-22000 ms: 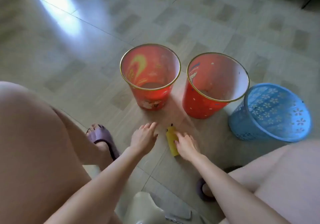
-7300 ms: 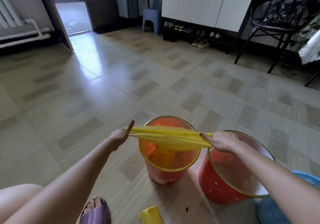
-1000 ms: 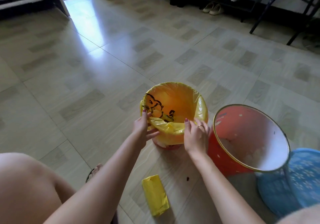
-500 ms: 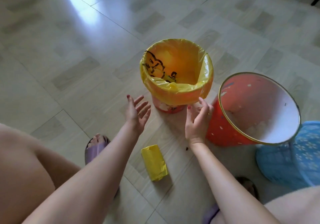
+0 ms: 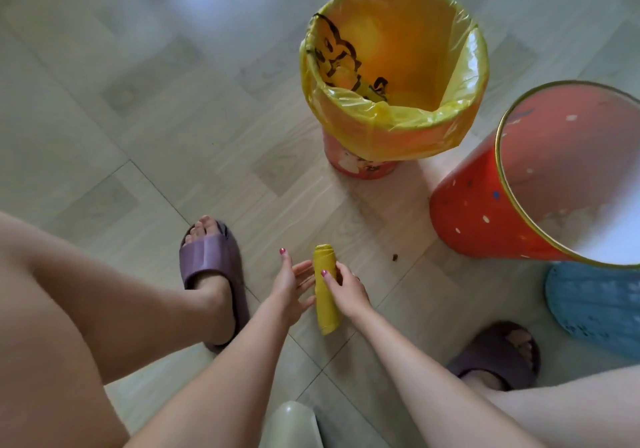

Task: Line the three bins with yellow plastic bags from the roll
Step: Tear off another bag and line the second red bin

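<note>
The left red bin (image 5: pixel 360 165) wears a yellow bag (image 5: pixel 394 66) folded over its rim. Right of it a second red bin (image 5: pixel 485 219) with a gold rim stands bare inside. A blue perforated bin (image 5: pixel 592 305) peeks in at the right edge. The yellow roll of bags (image 5: pixel 325 295) lies on the floor in front of me. My right hand (image 5: pixel 346 288) grips the roll from the right, thumb across its top. Fingers straight, my left hand (image 5: pixel 291 288) touches the roll's left side.
My feet in purple slippers (image 5: pixel 211 274) (image 5: pixel 498 357) rest on the tiled floor either side of the roll. A pale stool edge (image 5: pixel 291 423) shows at the bottom. A small dark speck (image 5: pixel 394 257) lies near the bare red bin.
Both hands have left the lined bin and dropped to the roll on the floor. My right hand took hold of it. The view tilted downward.
</note>
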